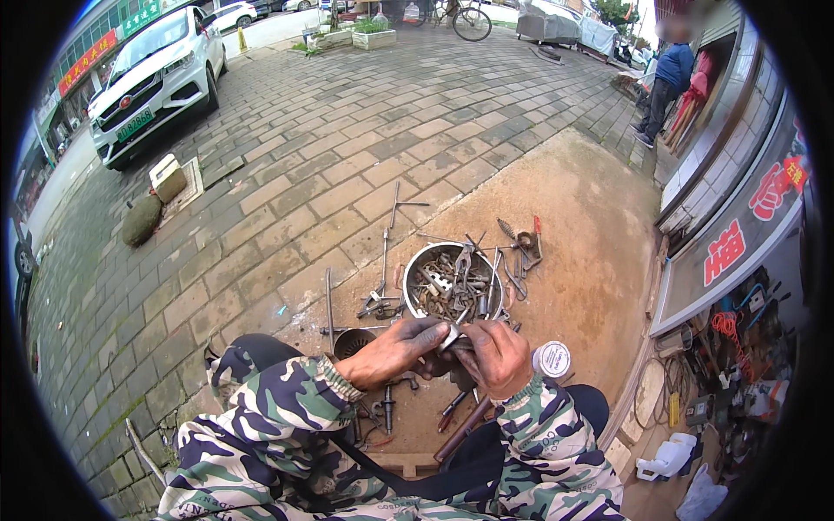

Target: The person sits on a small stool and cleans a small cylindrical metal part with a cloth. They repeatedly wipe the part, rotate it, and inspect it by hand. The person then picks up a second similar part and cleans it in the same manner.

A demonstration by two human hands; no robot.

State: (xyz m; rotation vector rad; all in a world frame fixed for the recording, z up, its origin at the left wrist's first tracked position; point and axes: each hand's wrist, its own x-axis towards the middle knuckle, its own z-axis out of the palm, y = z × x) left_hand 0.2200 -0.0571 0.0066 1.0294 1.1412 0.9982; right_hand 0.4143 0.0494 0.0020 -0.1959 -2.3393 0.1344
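Counted at your station: two hands and one metal part (450, 337) with a pale face, held between them just in front of one round, white-rimmed bowl (407, 282). The bowl is full of tools and metal pieces, tangled too densely to count. One round white-topped container (552, 359) stands just right of your right hand (499, 356). One dark reddish bar (465, 431) slants near your right leg. Farther off are one standing person (667, 74), one bicycle (472, 23) and, nearest at left, one white car (155, 82).

Pose: your left forearm rises from the lower left, back of the hand up, thumb laid toward the part; your left hand (398, 349) is closed on it with no clear gap between thumb and fingers. Your right forearm enters from the lower right; its fingers curl inward, knuckles up, gripping the part's right side. The fingertips underneath are hidden; their exact placement cannot be told.
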